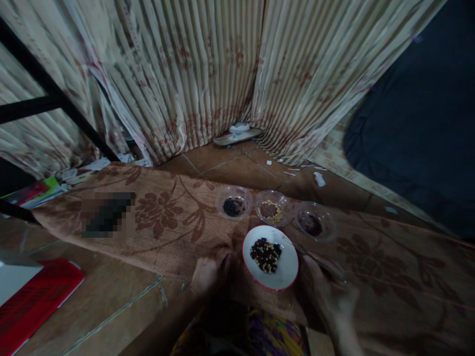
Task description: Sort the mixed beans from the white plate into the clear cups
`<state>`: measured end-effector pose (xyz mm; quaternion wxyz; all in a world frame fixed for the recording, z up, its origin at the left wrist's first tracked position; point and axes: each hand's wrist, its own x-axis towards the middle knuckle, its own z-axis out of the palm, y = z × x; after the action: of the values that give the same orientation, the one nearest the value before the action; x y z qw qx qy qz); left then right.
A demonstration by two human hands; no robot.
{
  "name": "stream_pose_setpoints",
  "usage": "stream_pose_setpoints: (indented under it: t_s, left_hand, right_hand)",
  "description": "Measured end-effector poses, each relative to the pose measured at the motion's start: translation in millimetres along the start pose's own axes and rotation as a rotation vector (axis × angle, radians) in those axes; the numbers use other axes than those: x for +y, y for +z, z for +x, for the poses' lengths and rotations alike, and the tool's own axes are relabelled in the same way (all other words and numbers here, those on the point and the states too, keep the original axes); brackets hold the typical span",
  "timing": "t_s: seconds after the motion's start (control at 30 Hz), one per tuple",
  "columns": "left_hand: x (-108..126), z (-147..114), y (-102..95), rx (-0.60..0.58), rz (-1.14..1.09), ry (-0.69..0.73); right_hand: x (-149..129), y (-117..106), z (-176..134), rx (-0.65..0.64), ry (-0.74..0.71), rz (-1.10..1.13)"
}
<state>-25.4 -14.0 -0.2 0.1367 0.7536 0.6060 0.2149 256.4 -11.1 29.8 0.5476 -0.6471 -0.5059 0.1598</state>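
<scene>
A white bowl with a red rim (290,274) stands on the patterned cloth, holding a mixed heap of black, dark red and yellow beans (265,255). My right hand (330,291), blurred, grips what look like slim metal tweezers (322,262), their tips over the bowl's right side. Left of the bowl, my left hand (211,271) rests curled into a loose fist, with nothing visible in it. Behind the bowl are three clear plastic cups: the left cup (245,200) has black beans, the middle cup (284,202) yellow ones, the right cup (326,228) dark reddish ones.
The brown floral cloth (178,242) covers a long low table. A pixelated dark object (109,213) lies at its left. Striped curtains (208,74) hang behind, with a skateboard-like board (237,137) at their foot. A red box (44,296) is on the left floor.
</scene>
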Motion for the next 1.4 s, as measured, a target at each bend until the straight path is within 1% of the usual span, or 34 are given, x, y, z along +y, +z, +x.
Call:
stream_pose_setpoints:
  t_s: [0.07,0.2,0.27,0.33,0.43,0.57,0.63,0.7,0.83,1.0,1.13,1.23,1.4]
  left_hand:
    - [0.2,-0.1,-0.4,0.006,-0.007,0.000]
    - [-1.8,-0.7,1.1,0.035,-0.019,0.009]
    - [-3.8,-0.9,2.6,0.036,-0.019,0.018]
    - [-5.3,-1.0,3.5,0.025,-0.018,0.026]
    - [-5.5,-0.9,3.2,0.008,-0.015,0.018]
    - [-2.4,-0.3,0.6,-0.007,-0.023,-0.007]
    - [-0.9,-0.1,-0.4,-0.007,-0.029,-0.012]
    - [0.0,-0.1,-0.7,-0.007,-0.022,-0.021]
    - [0.4,0.2,-1.0,-0.006,-0.008,-0.032]
    - [1.8,1.6,-2.9,0.001,-0.011,-0.011]
    - [1.3,1.4,-2.0,0.012,0.006,-0.001]
    - [-0.8,0.6,0.3,0.020,0.013,0.010]
    - [-2.4,-0.1,2.0,0.032,0.006,0.012]
  right_hand:
    - [-6.9,12.6,15.8,0.048,-0.007,0.025]
    - [-13.3,37.9,43.3,0.044,0.034,0.097]
    - [-11.9,45.1,48.9,0.061,0.039,0.111]
    - [-9.9,46.3,47.8,0.083,0.052,0.111]
    - [-7.8,38.5,36.8,0.094,0.114,0.120]
    - [-1.4,18.5,14.5,0.086,0.188,0.151]
    - [4.4,7.5,3.2,0.051,0.209,0.125]
    - [9.0,-2.6,-6.6,-0.016,0.225,0.058]
    - [7.4,-15.6,-17.7,-0.120,0.197,-0.056]
    - [4.6,-16.7,-20.5,-0.194,0.099,-0.098]
    - [13.5,-15.6,-22.2,-0.212,0.020,-0.159]
    - [18.7,-16.0,-23.5,-0.202,-0.040,-0.185]
    - [19.2,-15.3,-23.7,-0.204,-0.034,-0.199]
